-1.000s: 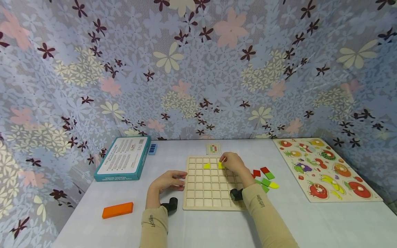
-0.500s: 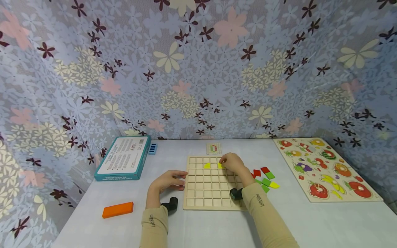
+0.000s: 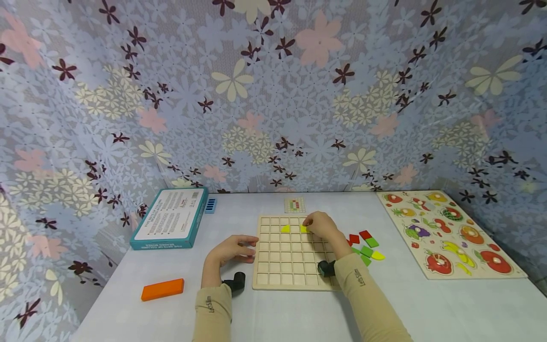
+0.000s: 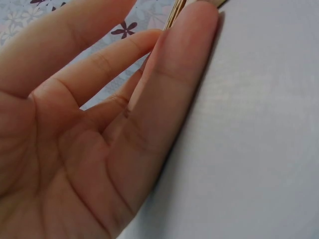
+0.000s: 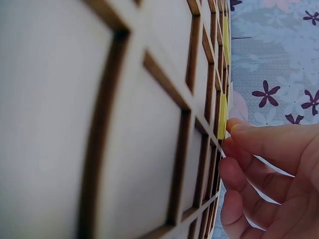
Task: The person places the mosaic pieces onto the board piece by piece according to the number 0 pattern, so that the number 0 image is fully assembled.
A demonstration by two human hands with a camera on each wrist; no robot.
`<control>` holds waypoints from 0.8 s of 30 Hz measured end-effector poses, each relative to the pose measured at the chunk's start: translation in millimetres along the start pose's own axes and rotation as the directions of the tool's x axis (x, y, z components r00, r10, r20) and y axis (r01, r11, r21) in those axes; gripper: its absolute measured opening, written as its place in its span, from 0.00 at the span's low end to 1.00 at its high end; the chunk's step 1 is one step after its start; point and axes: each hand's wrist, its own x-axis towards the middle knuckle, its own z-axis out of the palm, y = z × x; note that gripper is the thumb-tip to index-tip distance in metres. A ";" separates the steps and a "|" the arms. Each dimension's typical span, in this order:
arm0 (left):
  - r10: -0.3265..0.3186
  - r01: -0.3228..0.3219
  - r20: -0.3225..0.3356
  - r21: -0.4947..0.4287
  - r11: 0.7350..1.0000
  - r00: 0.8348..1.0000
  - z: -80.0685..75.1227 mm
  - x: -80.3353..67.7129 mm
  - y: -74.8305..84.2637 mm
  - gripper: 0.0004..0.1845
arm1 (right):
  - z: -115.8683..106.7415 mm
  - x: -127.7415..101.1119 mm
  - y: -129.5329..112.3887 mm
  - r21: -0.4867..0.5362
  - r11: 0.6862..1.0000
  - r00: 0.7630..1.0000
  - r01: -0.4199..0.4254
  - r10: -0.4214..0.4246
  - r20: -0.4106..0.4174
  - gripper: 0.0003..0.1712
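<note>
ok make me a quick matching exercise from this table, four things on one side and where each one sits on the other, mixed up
Things:
1. teal box
2. orange block
3. fruit puzzle
4. small pattern card

Places:
A. right side of the table
B. just behind the grid board
C. near left, in front of the box
D. far left, by the wall

Pairs: 1-D, 2-C, 3-A, 4-B

2 hands (image 3: 232, 250) are in view. 1 wooden grid board (image 3: 290, 259) holds 2 yellow pieces (image 3: 285, 228). At its 3 o'clock lie loose tiles (image 3: 365, 251) — 2 red, about 4 green, 1 yellow. 1 small pattern card (image 3: 294, 204) sits at 12 o'clock. At 9 o'clock — 1 teal box (image 3: 171, 224), 1 orange block (image 3: 162, 289). 1 fruit puzzle (image 3: 444, 232) lies far right.
</note>
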 end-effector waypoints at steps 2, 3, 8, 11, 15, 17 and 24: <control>-0.003 0.003 0.000 -0.001 1.000 1.000 0.2 0.2 -0.5 0.26 | 0.1 -0.1 1.5 0.007 1.000 1.000 -0.003 0.003 -0.005 0.09; -0.003 0.003 0.002 -0.004 1.000 1.000 0.3 0.4 -0.6 0.27 | -0.4 -0.9 2.0 0.011 1.000 1.000 0.000 0.000 -0.010 0.09; 0.002 -0.002 0.005 -0.004 1.000 1.000 0.3 -0.1 1.0 0.27 | -5.9 -5.8 6.4 0.045 0.998 0.999 0.037 -0.036 -0.030 0.07; 0.002 -0.002 0.001 -0.001 1.000 1.000 0.4 -0.4 2.7 0.27 | -9.8 -9.0 8.8 0.053 0.998 0.999 0.039 -0.037 -0.031 0.07; 0.001 -0.001 -0.003 0.003 1.000 1.000 0.4 -0.7 3.6 0.27 | -14.9 -14.5 11.6 0.066 0.997 0.999 0.026 -0.024 -0.025 0.08; -0.001 0.001 -0.002 0.002 1.000 1.000 0.4 -1.1 4.1 0.27 | -17.6 -17.6 13.4 0.077 0.997 1.000 0.025 -0.024 -0.019 0.09; 0.001 -0.001 0.001 0.001 1.000 1.000 0.3 -1.0 3.0 0.27 | -24.1 -26.7 23.3 0.068 0.997 0.999 0.025 -0.022 -0.038 0.10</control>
